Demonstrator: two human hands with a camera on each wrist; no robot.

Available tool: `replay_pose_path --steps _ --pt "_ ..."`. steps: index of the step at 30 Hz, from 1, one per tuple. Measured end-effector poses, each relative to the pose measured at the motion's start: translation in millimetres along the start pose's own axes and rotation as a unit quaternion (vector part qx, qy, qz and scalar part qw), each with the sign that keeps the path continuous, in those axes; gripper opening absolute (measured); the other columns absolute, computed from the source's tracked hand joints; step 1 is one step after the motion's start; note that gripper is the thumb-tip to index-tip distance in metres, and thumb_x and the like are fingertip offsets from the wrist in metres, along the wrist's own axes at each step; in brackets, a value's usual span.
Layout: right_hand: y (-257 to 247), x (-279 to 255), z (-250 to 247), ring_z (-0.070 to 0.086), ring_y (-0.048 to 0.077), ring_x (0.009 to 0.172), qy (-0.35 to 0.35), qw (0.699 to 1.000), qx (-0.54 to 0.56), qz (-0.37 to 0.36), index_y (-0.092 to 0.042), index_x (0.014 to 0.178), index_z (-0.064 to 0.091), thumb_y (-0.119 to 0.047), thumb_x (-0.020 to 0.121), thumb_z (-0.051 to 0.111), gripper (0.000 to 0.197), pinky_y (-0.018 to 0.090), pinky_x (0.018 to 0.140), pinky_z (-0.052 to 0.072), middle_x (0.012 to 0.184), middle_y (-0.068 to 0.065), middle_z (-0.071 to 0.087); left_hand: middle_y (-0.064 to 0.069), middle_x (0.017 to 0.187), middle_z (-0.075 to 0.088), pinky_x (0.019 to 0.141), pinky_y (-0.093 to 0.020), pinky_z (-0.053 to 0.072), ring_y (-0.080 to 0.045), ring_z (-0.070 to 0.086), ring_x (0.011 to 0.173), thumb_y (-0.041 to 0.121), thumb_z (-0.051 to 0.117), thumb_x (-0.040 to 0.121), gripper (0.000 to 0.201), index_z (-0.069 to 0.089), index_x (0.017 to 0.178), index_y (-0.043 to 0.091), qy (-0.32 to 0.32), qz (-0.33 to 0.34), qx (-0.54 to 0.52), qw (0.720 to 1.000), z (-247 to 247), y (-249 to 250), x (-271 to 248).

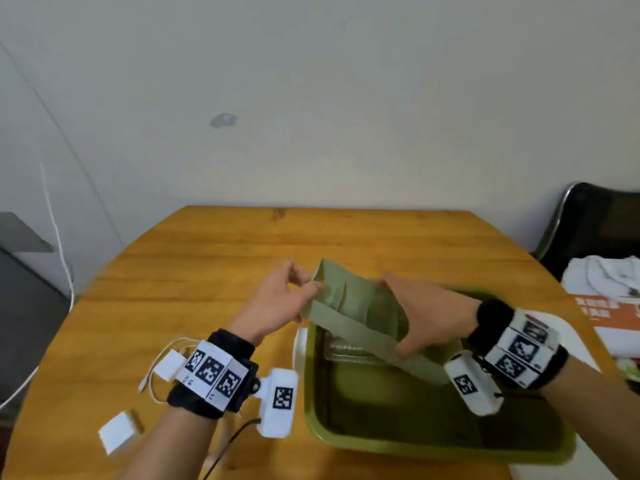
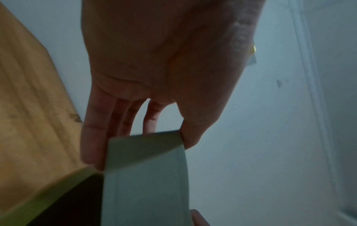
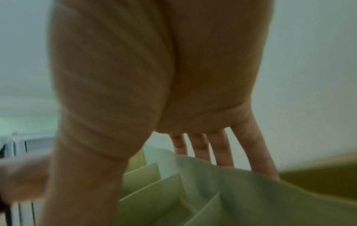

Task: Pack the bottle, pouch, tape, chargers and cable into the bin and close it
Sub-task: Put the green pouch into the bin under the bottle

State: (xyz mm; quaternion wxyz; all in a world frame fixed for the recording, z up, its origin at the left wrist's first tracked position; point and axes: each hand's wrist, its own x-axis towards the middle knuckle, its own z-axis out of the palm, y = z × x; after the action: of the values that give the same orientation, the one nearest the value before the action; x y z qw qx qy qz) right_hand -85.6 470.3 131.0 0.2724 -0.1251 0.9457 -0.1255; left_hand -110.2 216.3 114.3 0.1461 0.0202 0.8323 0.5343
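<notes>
Over the wooden table (image 1: 214,258) and green bin (image 1: 433,445), left hand (image 1: 277,303) and right hand (image 1: 426,317) each pinch the pouch (image 1: 349,303), seemingly light, limp fabric best gripped at both ends.

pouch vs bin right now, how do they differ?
The pouch is pale sage green, soft and pleated; the bin is darker olive and rigid. The pouch is held in the air, pinched by the left hand and right hand, tilted above the bin; the bin rests flat on the table, open. Both are green.
</notes>
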Motion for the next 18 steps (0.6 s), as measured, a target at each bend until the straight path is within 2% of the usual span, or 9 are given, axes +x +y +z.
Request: replay_pose_path --steps 3,5,7,9,11,13,16,18 --pt "35.7 0.0 34.2 0.06 0.014 0.101 -0.069 0.997 -0.016 0.001 -0.028 0.135 0.029 -0.045 0.062 0.09 0.097 0.035 0.085 0.058 0.122 -0.005 0.054 0.003 0.089 0.066 0.069 -0.032 0.053 -0.016 0.061 0.078 0.037 0.061 0.089 0.019 0.06 0.091 0.018 -0.062 0.021 0.184 0.981 34.5 -17.7 3.5" --pt "47.9 7.7 55.4 0.06 0.019 0.102 -0.11 0.993 -0.052 -0.005 -0.029 0.134 0.026 -0.044 0.064 0.09 0.096 0.036 0.084 0.058 0.123 -0.002 0.053 0.008 0.091 0.064 0.076 -0.031 0.051 -0.016 0.057 0.09 0.042 0.059 0.088 0.016 0.062 0.087 0.026 -0.037 0.059 0.311 0.948 50.4 -29.0 8.4" --pt "53.3 17.4 74.2 0.06 0.026 0.111 -0.145 0.985 -0.09 -0.015 -0.025 0.145 0.02 -0.043 0.066 0.09 0.107 0.035 0.087 0.056 0.135 0.008 0.05 0.008 0.105 0.057 0.083 -0.028 0.045 -0.014 0.049 0.104 0.041 0.06 0.088 0.018 0.062 0.1 0.028 0.018 0.09 0.373 0.923 59.5 -34.0 12.6" --pt "55.4 25.6 91.7 0.056 0.031 0.12 -0.159 0.979 -0.127 -0.02 -0.02 0.154 0.013 -0.042 0.067 0.09 0.119 0.034 0.091 0.053 0.151 0.014 0.041 0.002 0.123 0.05 0.092 -0.03 0.047 -0.015 0.046 0.115 0.034 0.062 0.088 0.035 0.056 0.122 0.025 0.056 0.094 0.384 0.917 63.7 -36.3 17.8" --pt "52.6 33.1 106.1 0.052 0.034 0.128 -0.164 0.973 -0.162 -0.031 -0.018 0.158 0.008 -0.041 0.07 0.088 0.121 0.039 0.1 0.051 0.157 0.016 0.035 -0.003 0.135 0.047 0.099 -0.034 0.047 -0.02 0.049 0.122 0.025 0.061 0.09 0.051 0.047 0.138 0.019 0.065 0.072 0.383 0.919 62.0 -39.0 26.1" --pt "49.7 43.5 120.9 0.053 0.036 0.127 -0.174 0.965 -0.192 -0.041 -0.016 0.159 0.005 -0.041 0.074 0.086 0.12 0.044 0.1 0.052 0.157 0.018 0.036 -0.006 0.134 0.055 0.096 -0.035 0.051 -0.022 0.058 0.114 0.017 0.057 0.093 0.05 0.046 0.142 0.017 0.044 0.044 0.36 0.931 59.8 -41.7 32.6" --pt "46.7 57.9 137.1 0.061 0.039 0.115 -0.166 0.958 -0.227 -0.063 -0.015 0.159 0.002 -0.042 0.074 0.085 0.122 0.045 0.085 0.058 0.156 0.021 0.036 -0.004 0.126 0.066 0.089 -0.036 0.057 -0.019 0.066 0.101 0.014 0.054 0.095 0.045 0.05 0.14 0.018 0.018 0.018 0.328 0.944 58.6 -47.1 36.8" --pt "47.3 62.6 143.3 0.063 0.039 0.109 -0.156 0.957 -0.232 -0.076 -0.017 0.159 0.002 -0.042 0.073 0.086 0.123 0.045 0.081 0.059 0.155 0.022 0.036 -0.003 0.124 0.067 0.087 -0.036 0.058 -0.018 0.067 0.099 0.014 0.053 0.096 0.046 0.05 0.142 0.019 0.013 0.011 0.324 0.946 58.6 -48.8 37.2"
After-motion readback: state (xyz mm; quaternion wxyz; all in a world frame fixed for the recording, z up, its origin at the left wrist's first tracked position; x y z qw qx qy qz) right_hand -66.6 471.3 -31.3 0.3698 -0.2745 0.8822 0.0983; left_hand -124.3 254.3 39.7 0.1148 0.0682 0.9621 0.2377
